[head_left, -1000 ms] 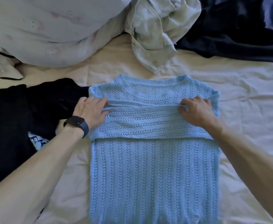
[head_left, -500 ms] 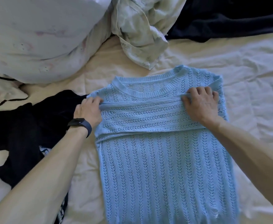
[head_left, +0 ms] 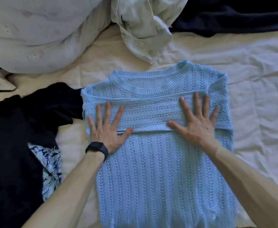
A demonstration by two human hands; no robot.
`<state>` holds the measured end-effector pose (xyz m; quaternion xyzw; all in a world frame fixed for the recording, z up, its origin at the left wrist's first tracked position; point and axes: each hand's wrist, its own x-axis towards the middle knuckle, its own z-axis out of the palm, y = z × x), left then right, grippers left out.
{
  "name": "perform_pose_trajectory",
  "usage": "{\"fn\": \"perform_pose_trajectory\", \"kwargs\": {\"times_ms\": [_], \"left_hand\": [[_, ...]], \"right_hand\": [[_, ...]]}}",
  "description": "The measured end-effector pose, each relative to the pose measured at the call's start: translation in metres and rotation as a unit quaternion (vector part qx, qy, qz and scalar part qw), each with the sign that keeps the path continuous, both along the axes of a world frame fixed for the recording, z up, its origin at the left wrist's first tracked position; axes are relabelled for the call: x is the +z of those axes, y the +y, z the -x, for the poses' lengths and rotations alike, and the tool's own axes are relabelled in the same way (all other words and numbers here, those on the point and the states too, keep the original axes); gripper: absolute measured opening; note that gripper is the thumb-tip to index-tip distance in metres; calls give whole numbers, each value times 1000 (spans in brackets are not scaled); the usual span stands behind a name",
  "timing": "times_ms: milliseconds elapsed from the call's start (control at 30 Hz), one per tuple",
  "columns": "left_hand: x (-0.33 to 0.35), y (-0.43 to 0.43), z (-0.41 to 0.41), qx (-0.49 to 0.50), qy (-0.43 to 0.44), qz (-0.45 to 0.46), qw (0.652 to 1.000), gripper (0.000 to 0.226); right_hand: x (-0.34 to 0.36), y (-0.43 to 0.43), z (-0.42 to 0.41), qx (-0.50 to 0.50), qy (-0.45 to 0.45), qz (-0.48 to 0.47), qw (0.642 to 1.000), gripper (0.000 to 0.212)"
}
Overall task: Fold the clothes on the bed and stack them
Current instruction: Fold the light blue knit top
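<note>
Left hand [head_left: 108, 130] and right hand [head_left: 196, 123] are laid flat, fingers spread, grasping nothing; the folded-in sleeves are thereby pressed smooth across the blue knit sweater [head_left: 164, 178], which is spread on the bed sheet [head_left: 250, 71]; dark clothes [head_left: 19, 129] are left beside it.

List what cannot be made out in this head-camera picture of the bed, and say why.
Head view: the hem of the blue knit sweater is cut off by the bottom edge.
Head view: the patterned blue-and-white cloth is mostly hidden under the black garment; its kind is unclear.
Head view: the dark navy fabric is cut off by the top edge.
</note>
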<state>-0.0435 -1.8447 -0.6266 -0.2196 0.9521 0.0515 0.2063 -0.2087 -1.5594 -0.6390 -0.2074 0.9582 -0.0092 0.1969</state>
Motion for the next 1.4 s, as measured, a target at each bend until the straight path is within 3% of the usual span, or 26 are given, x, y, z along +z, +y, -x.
{"fn": "perform_pose_trajectory", "kwargs": {"times_ms": [100,233,300,433,600,767,833,933,1033,1133,1267,1400], "left_hand": [[11,7,11,18,41,-10,999,76],[8,54,46,-41,63,-8,997,62],[-2,58,44,-39,41,-3,998,63],[-12,33,-7,-17,31,32,999,70],[7,44,-68,118,65,-8,991,76],[37,106,-151,344,93,-57,933,88],[46,128,-187,373,94,-63,921,81],[52,142,-231,434,54,-116,892,53],[52,147,-265,522,-25,-245,816,34],[45,152,-292,536,-24,-323,780,25],[40,140,-307,567,49,-348,745,25],[56,125,-325,585,100,-388,705,30]], "right_hand": [[8,11,7,-35,-6,-1,999,106],[9,-39,-11,0,63,70,996,83],[2,-47,-10,18,56,66,996,77],[-11,7,10,23,41,29,998,93],[14,65,-18,-78,-6,19,997,105],[48,116,-121,-278,-23,111,954,105],[56,136,-162,-354,-31,148,923,88],[69,159,-207,-442,-116,180,871,54],[78,177,-236,-482,-231,213,818,30],[74,198,-253,-463,-291,185,816,18],[65,229,-259,-463,-230,215,829,18],[75,264,-261,-527,-234,275,769,17]]}}
